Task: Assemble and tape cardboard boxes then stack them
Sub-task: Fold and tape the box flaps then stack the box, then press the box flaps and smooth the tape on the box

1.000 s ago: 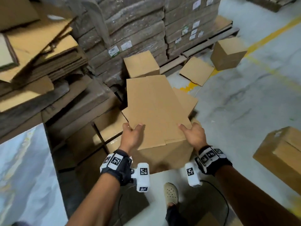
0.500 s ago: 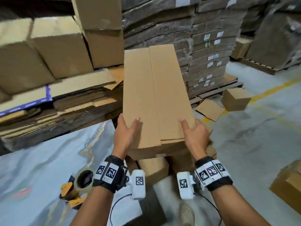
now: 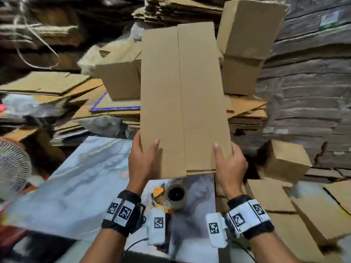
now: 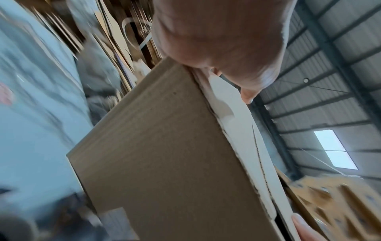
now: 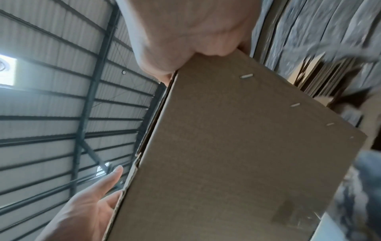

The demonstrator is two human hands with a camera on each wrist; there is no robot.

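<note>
Head view shows the flattened cardboard box (image 3: 183, 99) held up in front of the person, above the marble-patterned desk (image 3: 76, 186), its long axis running away from the person and upward, the near short end low between the hands. A seam runs lengthwise down its middle. The left hand (image 3: 141, 162) grips the near left edge, thumb on top and fingers curled beneath; the right hand (image 3: 228, 164) grips the near right edge the same way. Below the box's near end a tape dispenser (image 3: 175, 196) lies on the desk. Assembled boxes (image 3: 247, 44) and flat cardboard stacks (image 3: 303, 92) fill the background, and a fan (image 3: 13, 168) stands at the left.

The left wrist view gives what the head view cannot: the underside of the box (image 4: 164, 154), plain brown, with the left hand (image 4: 216, 35) clamped on its edge and a fingertip of the other hand low at the right. The right wrist view shows the underside (image 5: 237, 146) bearing a row of staples (image 5: 246, 76), the roof trusses (image 5: 82, 114) overhead, and the left hand (image 5: 82, 208) at the far edge
</note>
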